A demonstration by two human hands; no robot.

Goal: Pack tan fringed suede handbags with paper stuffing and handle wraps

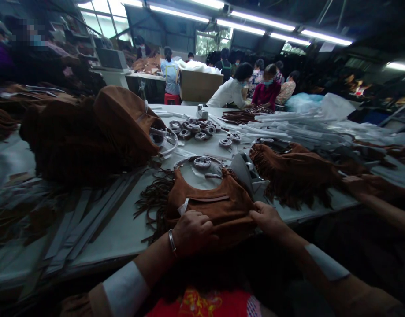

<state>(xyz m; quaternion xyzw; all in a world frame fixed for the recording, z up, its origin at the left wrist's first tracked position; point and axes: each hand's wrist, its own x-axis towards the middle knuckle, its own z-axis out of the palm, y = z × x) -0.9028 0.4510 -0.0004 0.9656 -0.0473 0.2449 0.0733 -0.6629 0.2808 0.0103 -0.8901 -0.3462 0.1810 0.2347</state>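
In front of me a brown suede handbag (218,200) with dark fringe lies at the table's near edge, its zipped side up. A small white tag hangs at the zip's left end. My left hand (194,231) rests on the bag's lower left part with the fingers curled over it. At the right side edge, my right hand (266,216) pinches the suede between thumb and fingers. The bag's wrapped strap arches away from me, and a coiled wrapped strap (202,162) lies within its curve. A grey tape dispenser-like object (245,171) stands just behind the bag's right side.
A tall pile of brown fringed bags (79,132) stands on the left, near long flat strips (86,220). Several coiled straps (192,127) lie farther back. More fringed bags (298,171) are on the right, where another person's hand (357,185) touches them. Co-workers sit behind.
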